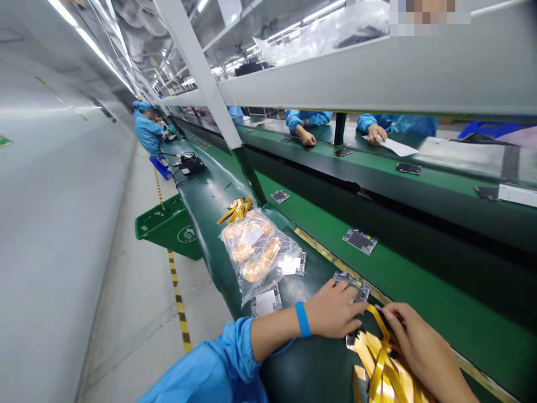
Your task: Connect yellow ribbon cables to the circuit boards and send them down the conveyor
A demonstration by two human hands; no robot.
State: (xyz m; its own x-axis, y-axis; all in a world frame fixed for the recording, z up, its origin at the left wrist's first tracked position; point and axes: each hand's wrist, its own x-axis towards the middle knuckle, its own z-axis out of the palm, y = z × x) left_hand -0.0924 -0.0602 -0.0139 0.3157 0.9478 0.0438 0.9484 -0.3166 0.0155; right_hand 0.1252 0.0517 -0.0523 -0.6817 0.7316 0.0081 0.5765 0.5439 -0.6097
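Observation:
My left hand, with a blue band on its wrist, bends its fingers over a circuit board and holds it against the green bench. Close to that board's right end, my right hand pinches a yellow flex cable between thumb and forefinger. Whether the cable's tip touches the board is hidden by my fingers. Below my hands lies a heap of yellow flex cables. Part of another dark board piece shows under my left thumb.
A clear plastic bag of coiled orange cables lies left, near boards with white labels and loose flex cables. Boards sit on the green conveyor. A green bin stands beside the bench. Co-workers in blue are opposite and farther along.

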